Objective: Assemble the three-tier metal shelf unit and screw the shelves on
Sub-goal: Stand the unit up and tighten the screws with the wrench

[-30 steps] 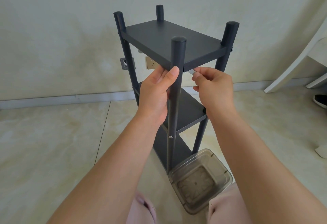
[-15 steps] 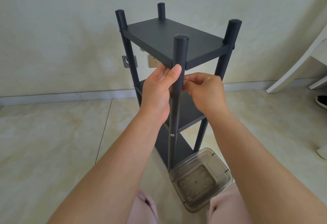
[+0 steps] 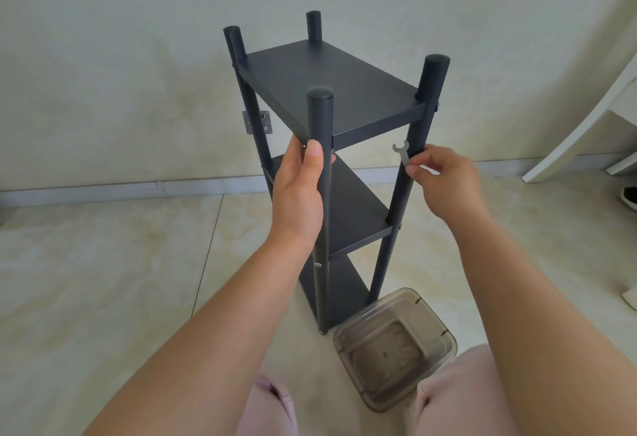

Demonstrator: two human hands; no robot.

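Note:
A dark grey three-tier metal shelf unit [image 3: 331,84] stands upright on the tiled floor, with four round posts and all three shelves in place. My left hand [image 3: 300,187] grips the near front post [image 3: 321,115] just below the top shelf, thumb on the post's front. My right hand [image 3: 444,180] pinches a small flat silver wrench [image 3: 402,153], its open jaw pointing up, beside the right front post [image 3: 427,90]. Silver screw heads show on the near post by the middle shelf [image 3: 318,265] and on the right post at the top shelf.
A clear plastic container [image 3: 431,318] sits on the floor at the shelf's foot, between my knees. A wall with a metal plate [image 3: 267,122] stands behind. White furniture legs [image 3: 579,132] and a shoe [image 3: 629,196] are at the right.
My right hand has drawn away from the near post to the right and now holds the wrench in the open beside the right post. My left hand kept its grip.

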